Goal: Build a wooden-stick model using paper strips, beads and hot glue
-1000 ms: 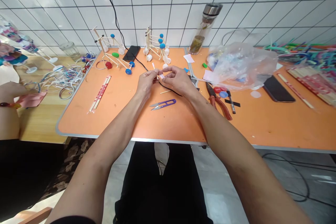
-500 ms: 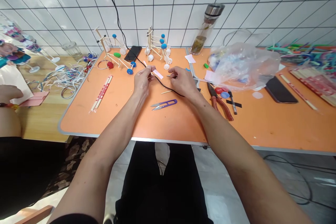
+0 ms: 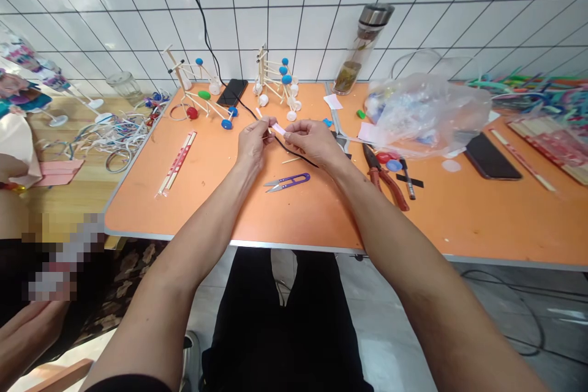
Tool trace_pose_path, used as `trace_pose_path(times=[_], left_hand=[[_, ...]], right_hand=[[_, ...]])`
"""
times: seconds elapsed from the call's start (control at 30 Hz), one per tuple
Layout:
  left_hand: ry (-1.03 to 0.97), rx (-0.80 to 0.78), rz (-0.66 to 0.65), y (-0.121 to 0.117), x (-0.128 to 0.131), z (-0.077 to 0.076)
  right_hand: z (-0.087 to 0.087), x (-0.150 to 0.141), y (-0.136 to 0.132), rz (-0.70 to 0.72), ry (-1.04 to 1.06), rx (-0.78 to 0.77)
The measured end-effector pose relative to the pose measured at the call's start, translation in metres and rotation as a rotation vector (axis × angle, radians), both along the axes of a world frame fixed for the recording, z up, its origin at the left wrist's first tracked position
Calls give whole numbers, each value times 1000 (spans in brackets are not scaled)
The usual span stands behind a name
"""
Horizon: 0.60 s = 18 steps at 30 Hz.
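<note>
My left hand (image 3: 252, 146) is closed, its thumb and fingertips pinching a small pale pink paper strip (image 3: 278, 128). At the strip's other end, the fingertips of my right hand (image 3: 316, 142) are closed on it too. A white end (image 3: 258, 113) sticks up past my left fingers; whether it belongs to the strip I cannot tell. Under both hands runs a black cable (image 3: 297, 154). Purple-handled thread snips (image 3: 294, 180) lie on the orange table (image 3: 294, 220) just below, with a short thin wooden stick (image 3: 291, 160) between them and my hands.
Wooden-stick models with coloured caps (image 3: 204, 95) (image 3: 275, 76) stand at the back by a phone (image 3: 233, 92). Right are a glass bottle (image 3: 351, 67), plastic bag (image 3: 427, 116), pliers (image 3: 388, 180), marker (image 3: 407, 180) and another phone (image 3: 493, 156). Another person's hand (image 3: 41, 324) is at left.
My right hand has moved left and now meets the paper strip held by my left hand. At the left, another person's hand has come into view with a blurred object.
</note>
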<state>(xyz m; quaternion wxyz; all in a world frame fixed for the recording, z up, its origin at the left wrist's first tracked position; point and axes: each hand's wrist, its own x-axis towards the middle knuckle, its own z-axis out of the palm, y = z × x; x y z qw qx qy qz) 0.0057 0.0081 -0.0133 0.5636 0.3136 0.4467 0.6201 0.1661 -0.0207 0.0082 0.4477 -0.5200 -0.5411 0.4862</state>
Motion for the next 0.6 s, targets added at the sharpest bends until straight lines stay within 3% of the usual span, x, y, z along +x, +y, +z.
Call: trace_pose_path(times=[0.33, 0.6], left_hand=[[154, 14, -10, 3, -14, 5], [593, 17, -278, -2, -23, 3]], right_hand=[[-3, 11, 10, -117, -190, 113], [-2, 23, 13, -173, -245, 151]])
